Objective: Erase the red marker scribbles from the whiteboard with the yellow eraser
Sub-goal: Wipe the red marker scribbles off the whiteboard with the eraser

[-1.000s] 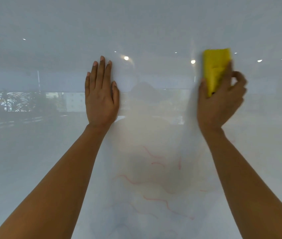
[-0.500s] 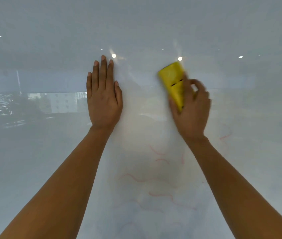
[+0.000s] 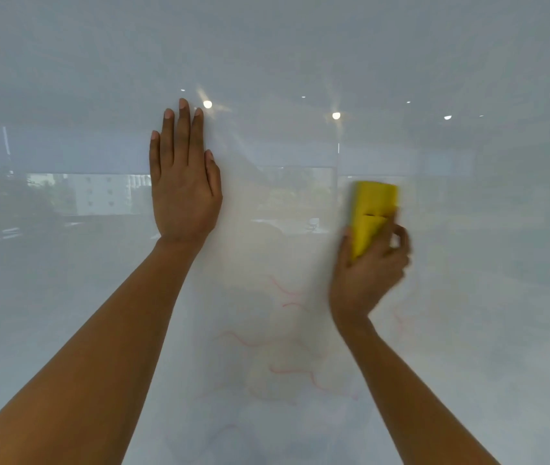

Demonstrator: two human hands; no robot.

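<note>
Glossy whiteboard [image 3: 468, 297] fills the whole view. It mirrors ceiling lights [image 3: 335, 115] just above and to the right of the left hand [image 3: 184, 193], and a window scene to that hand's left. The left hand lies flat on the board as a brace, with its fingers straight and close together and the thumb alongside. To its right and somewhat lower, the right hand [image 3: 366, 273] is curled round the lower part of the yellow eraser [image 3: 371, 213]. That hand is blurred, so the exact finger placement cannot be told. The eraser stands roughly upright against the board, its top about level with the left hand's palm. Below and to the right of the left hand lie the red scribbles [image 3: 300, 374], faint wavy lines, all of them lower than the eraser.

The main risk, as I judge it, is that the wiping misses them. The eraser sits above the marks, and the glare and reflections make the pale red hard to see, so thin traces may be left behind. Light pressure or a tilted eraser could smear the ink rather than lift it. If the braced left hand slid downward, it could smudge the nearest lines across the board.
</note>
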